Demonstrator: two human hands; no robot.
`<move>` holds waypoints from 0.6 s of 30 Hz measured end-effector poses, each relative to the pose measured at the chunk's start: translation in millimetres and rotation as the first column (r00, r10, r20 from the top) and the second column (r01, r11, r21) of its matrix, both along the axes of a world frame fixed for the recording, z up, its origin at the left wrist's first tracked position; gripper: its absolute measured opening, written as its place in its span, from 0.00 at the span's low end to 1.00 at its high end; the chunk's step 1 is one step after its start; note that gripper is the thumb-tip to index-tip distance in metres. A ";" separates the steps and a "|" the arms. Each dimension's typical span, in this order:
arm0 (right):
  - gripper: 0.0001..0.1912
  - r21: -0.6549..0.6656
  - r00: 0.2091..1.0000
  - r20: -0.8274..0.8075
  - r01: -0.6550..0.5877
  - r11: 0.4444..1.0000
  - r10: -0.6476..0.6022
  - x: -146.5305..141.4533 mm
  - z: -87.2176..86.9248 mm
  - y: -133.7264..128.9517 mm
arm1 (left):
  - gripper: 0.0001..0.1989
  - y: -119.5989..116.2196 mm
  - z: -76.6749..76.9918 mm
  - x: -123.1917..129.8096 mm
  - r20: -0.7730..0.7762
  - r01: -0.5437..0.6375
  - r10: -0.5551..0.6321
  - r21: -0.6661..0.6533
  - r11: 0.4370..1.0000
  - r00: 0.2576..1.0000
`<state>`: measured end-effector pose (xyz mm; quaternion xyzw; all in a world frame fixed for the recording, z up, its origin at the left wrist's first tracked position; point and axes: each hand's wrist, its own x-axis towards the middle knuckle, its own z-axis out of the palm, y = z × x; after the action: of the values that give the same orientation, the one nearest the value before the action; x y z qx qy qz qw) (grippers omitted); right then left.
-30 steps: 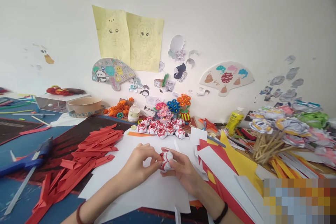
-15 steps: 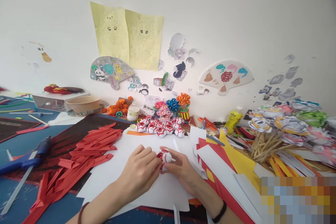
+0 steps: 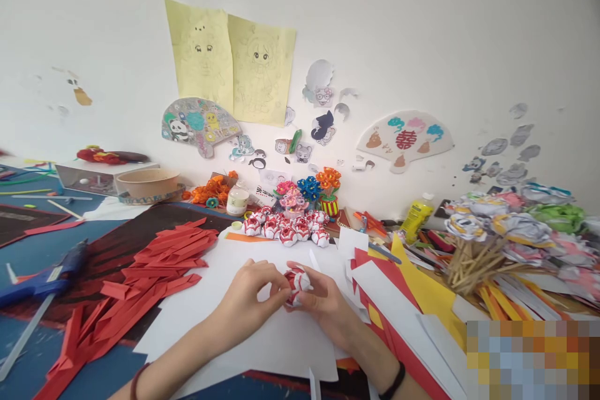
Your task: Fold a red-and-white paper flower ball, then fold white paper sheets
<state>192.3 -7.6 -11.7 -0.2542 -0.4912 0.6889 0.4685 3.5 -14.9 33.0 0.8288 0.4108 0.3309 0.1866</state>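
Observation:
A red and white paper flower (image 3: 298, 285) is held above the white paper sheets (image 3: 234, 331) at the middle of the table. My right hand (image 3: 328, 306) grips it from the right, fingers curled round its side and thumb on its front. My left hand (image 3: 257, 294) has thumb and index finger pinched together at the flower's left edge, seemingly on a petal. Behind them, a cluster of finished-looking red and white paper flowers (image 3: 287, 229) sits at the back of the sheets.
Folded red paper strips (image 3: 150, 281) lie to the left, with a blue glue gun (image 3: 51, 281) beyond them. Red, white and yellow paper (image 3: 422, 287) covers the right. Paper flowers on stems (image 3: 497, 219), a yellow bottle (image 3: 417, 215) and a round beige bowl (image 3: 147, 184) stand farther back.
My left hand has turned from a closed, knuckles-up grip to a thumb-and-finger pinch at the flower's edge. The flower has turned slightly, showing more red inside; my right hand still holds it.

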 end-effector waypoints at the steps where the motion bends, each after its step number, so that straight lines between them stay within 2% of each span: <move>1: 0.30 0.001 1.000 0.000 -0.002 1.000 0.002 0.2 -0.3 0.2 | 0.10 0.8 1.7 -0.3 0.022 0.020 -0.019 -0.059 0.998 1.000; 4: 0.30 0.003 1.000 -0.014 -0.011 1.000 0.011 0.7 -1.5 0.8 | 0.11 3.0 3.4 -2.1 0.113 0.098 -0.078 -0.183 0.978 0.991; 7: 0.30 0.005 1.000 -0.026 -0.017 1.000 0.017 0.7 -2.7 1.1 | 0.12 4.3 2.0 -3.8 0.172 0.162 -0.121 -0.254 0.954 0.978; 18: 0.28 0.042 0.999 -0.027 -0.017 0.999 0.019 2.7 -8.3 3.8 | 0.10 4.3 -0.3 1.4 0.073 0.065 -0.052 -0.181 0.981 0.996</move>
<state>194.9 -3.8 -20.1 -0.2307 -0.5013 0.6861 0.4740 4.9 -10.6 32.7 0.8081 0.4085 0.3140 0.2854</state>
